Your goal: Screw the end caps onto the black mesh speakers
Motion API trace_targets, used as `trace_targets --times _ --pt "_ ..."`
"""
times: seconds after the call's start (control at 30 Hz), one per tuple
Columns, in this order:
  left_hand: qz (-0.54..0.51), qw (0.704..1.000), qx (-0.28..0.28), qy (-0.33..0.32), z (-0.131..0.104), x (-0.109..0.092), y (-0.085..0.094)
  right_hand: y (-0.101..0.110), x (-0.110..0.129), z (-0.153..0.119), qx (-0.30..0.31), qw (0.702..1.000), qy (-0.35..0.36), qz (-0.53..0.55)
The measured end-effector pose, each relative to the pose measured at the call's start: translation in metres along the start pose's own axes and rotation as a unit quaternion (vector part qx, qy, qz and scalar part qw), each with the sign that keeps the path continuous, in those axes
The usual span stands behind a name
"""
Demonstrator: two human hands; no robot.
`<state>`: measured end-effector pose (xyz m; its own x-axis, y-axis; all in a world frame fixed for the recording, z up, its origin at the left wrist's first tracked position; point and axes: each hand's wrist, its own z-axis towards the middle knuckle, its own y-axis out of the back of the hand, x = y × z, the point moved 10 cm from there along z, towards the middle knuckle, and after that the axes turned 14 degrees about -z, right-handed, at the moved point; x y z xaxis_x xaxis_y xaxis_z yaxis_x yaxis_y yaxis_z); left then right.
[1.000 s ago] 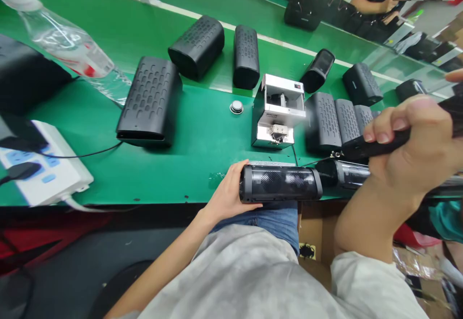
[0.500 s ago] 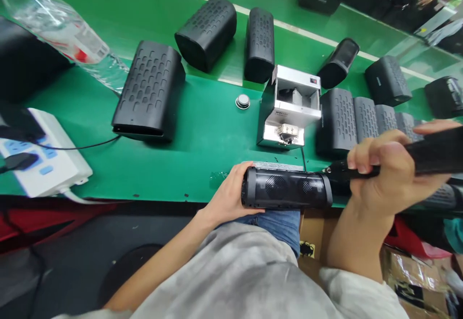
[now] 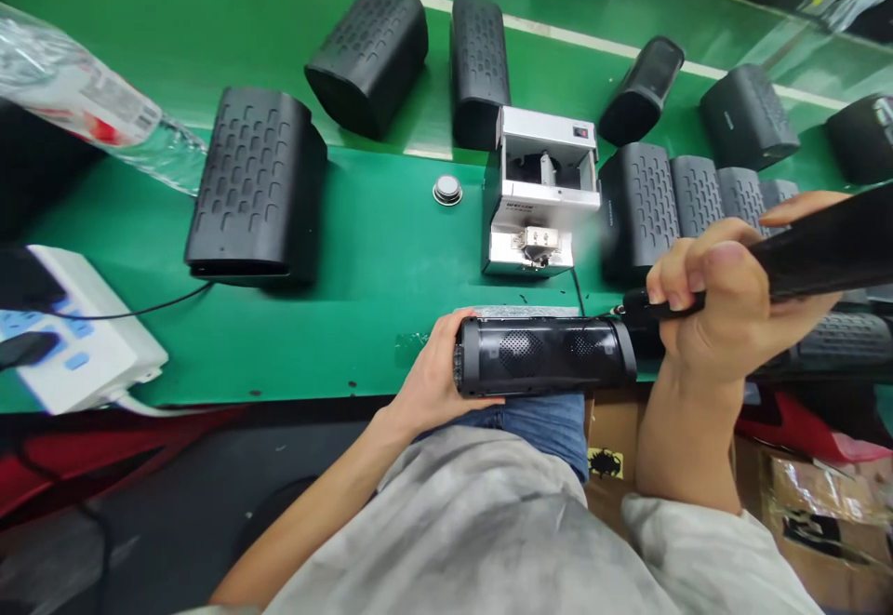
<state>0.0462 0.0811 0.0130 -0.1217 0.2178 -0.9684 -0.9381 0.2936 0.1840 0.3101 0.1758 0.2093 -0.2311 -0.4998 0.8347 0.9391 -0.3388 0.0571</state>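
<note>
Rightward from the left hand (image 3: 433,366) grasping its end, the black oblong plastic speaker (image 3: 548,356) extends lengthwise toward the right hand (image 3: 726,308), which grips a black metal-tipped rod-shaped tool (image 3: 833,241).

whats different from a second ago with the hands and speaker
The right hand moved left, bringing the metal tip of its long black tool close to the right end of the black, glossy-fronted oblong speaker. Nothing was taken up or released. The left hand still holds the speaker's left end, and the silver metal box-shaped machine stays put.
</note>
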Motion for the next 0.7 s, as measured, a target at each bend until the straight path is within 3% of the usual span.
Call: trace_targets --times 0.13,0.23,0.37,0.43,0.5,0.6,0.7 --pt "0.007 1.0 0.003 -0.012 0.001 0.001 -0.001 0.002 0.0 0.001 0.016 1.0 -0.009 -0.004" --pt "0.011 1.0 -0.002 -0.023 0.0 0.002 -0.002 0.001 0.018 0.009 0.028 1.0 -0.01 -0.01" --pt "0.018 0.999 -0.005 -0.036 0.0 0.002 -0.003 0.006 0.067 0.026 -0.095 0.992 0.078 -0.001" --pt "0.02 0.999 -0.007 -0.038 0.0 0.001 -0.003 -0.006 0.081 0.032 -0.128 0.983 0.133 0.021" --pt "0.024 0.999 -0.009 -0.035 -0.001 0.001 -0.003 -0.032 0.08 0.04 -0.103 0.981 0.162 0.036" --pt "0.03 0.999 -0.011 -0.032 -0.001 0.002 -0.003 -0.063 0.064 0.048 -0.071 0.985 0.156 0.022" --pt "0.031 0.999 -0.012 -0.029 -0.001 0.004 -0.003 -0.079 0.05 0.049 -0.052 0.99 0.132 -0.025"
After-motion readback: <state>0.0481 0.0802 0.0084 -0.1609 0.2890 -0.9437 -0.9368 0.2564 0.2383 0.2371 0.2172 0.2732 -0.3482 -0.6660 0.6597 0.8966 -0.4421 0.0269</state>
